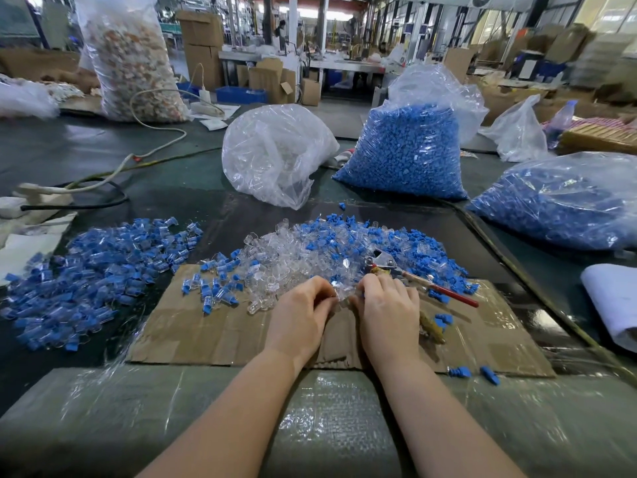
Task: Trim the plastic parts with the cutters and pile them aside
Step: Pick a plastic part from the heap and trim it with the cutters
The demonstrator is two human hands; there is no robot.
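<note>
Both hands, left hand and right hand, pinch one clear plastic part between them, cutters lying unheld just beyond the right; a finished pile sits far left, while many loose parts ahead seem left.

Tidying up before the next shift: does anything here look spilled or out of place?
Two blue parts lie apart from the piles, at the cardboard's near right edge. The cutters lie half-buried in the loose parts. Nothing looks damaged.
</note>
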